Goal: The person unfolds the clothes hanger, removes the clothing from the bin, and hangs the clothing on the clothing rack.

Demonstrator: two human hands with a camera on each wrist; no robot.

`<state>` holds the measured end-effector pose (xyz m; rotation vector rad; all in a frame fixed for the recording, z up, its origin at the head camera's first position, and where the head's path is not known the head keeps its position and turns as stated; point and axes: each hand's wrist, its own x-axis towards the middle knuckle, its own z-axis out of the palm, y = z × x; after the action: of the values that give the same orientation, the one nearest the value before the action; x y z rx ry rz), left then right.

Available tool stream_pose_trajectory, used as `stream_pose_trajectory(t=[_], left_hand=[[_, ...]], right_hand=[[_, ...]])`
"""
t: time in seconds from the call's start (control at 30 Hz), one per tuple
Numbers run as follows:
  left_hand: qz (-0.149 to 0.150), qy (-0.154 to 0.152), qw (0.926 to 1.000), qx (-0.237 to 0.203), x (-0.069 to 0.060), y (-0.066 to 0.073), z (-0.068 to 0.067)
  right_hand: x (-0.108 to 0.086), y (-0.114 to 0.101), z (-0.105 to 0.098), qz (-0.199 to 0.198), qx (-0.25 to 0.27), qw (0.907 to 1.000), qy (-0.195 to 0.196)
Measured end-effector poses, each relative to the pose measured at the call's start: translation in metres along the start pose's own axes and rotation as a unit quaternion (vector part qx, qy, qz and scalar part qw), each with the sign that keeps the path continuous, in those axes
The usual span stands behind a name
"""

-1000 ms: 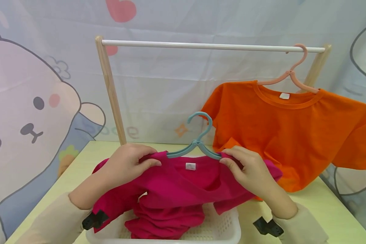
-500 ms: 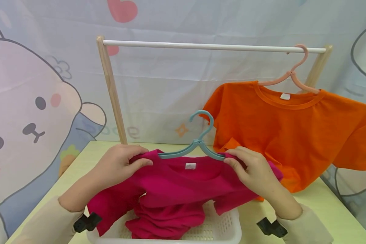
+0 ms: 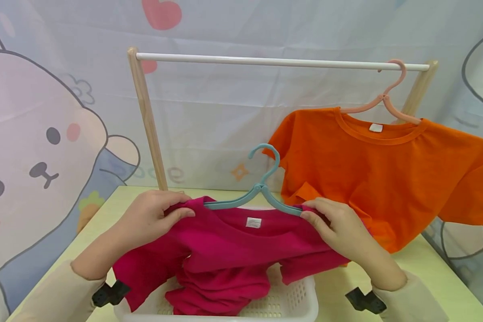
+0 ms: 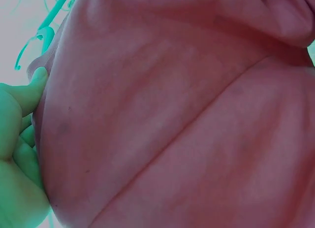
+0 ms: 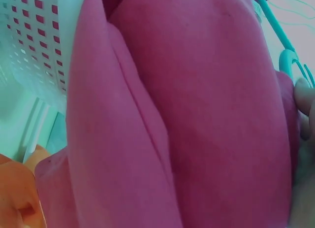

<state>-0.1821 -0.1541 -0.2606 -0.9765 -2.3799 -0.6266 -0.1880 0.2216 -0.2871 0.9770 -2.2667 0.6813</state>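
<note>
A magenta T-shirt (image 3: 233, 250) hangs on a light blue hanger (image 3: 260, 188), whose arms go into its neck opening and whose hook points up. My left hand (image 3: 154, 217) pinches the shirt's left shoulder between thumb and fingers, a little out from the hanger arm. On the other shoulder my right hand (image 3: 338, 223) pinches the cloth near the hanger arm's tip. The shirt's lower part lies bunched in a white basket (image 3: 306, 297). Cloth fills most of both wrist views, with the left thumb (image 4: 37, 85) at the shirt's edge.
Behind stands a clothes rack with a white rail (image 3: 265, 61) and wooden posts. An orange T-shirt (image 3: 370, 179) hangs at its right end on a pink hanger (image 3: 394, 85). All of it stands on a pale yellow table (image 3: 422, 277) before a printed cloth backdrop.
My left hand has slid outward to the left along the shoulder, and my right hand slightly to the right. More of both hanger arms shows, and the neckline is spread wider.
</note>
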Motion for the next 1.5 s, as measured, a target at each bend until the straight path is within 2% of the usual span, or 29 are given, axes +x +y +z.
stream_pose_trajectory(t=[0.13,0.3,0.4,0.53,0.67,0.77,0.87,0.93,1.1,1.3,1.37,1.43,1.5], left_hand=[[0.008,0.009,0.9999,0.010,-0.003,-0.003,-0.001],[0.008,0.021,0.9995,0.023,-0.007,-0.005,0.001],[-0.020,0.013,0.9996,0.014,-0.009,-0.005,0.002],[-0.087,-0.016,0.9958,-0.023,-0.016,-0.008,-0.001],[-0.148,-0.032,0.9864,-0.064,-0.025,-0.015,-0.005],[-0.193,-0.025,0.9770,-0.087,-0.032,-0.020,-0.007],[-0.239,-0.012,0.9641,-0.116,-0.041,-0.024,-0.008],[-0.260,-0.003,0.9558,-0.138,-0.047,-0.027,-0.008],[-0.285,0.013,0.9436,-0.168,-0.064,-0.034,-0.004],[-0.354,0.009,0.9114,-0.209,-0.082,-0.035,-0.002],[-0.363,0.010,0.9095,-0.203,-0.088,-0.034,0.000],[-0.359,0.017,0.9121,-0.196,-0.095,-0.033,0.001],[-0.347,0.028,0.9179,-0.191,-0.102,-0.032,0.003]], right_hand=[[-0.001,0.005,-0.003,-0.020,0.028,0.9990,-0.030],[-0.001,0.005,-0.004,-0.007,0.021,0.9992,-0.033],[-0.002,0.003,-0.004,-0.004,-0.007,0.9999,-0.008],[-0.002,0.004,-0.005,-0.020,-0.033,0.9985,0.039],[0.000,0.007,-0.009,-0.050,-0.045,0.9952,0.071],[0.003,0.011,-0.014,-0.064,-0.055,0.9930,0.083],[0.008,0.014,-0.022,-0.067,-0.063,0.9922,0.084],[0.012,0.016,-0.028,-0.065,-0.071,0.9918,0.083],[0.021,0.021,-0.044,-0.063,-0.099,0.9886,0.094],[0.034,0.028,-0.059,-0.043,-0.121,0.9844,0.121],[0.038,0.031,-0.064,-0.032,-0.128,0.9830,0.128],[0.043,0.034,-0.068,-0.015,-0.133,0.9817,0.135],[0.048,0.038,-0.072,0.002,-0.135,0.9810,0.140]])
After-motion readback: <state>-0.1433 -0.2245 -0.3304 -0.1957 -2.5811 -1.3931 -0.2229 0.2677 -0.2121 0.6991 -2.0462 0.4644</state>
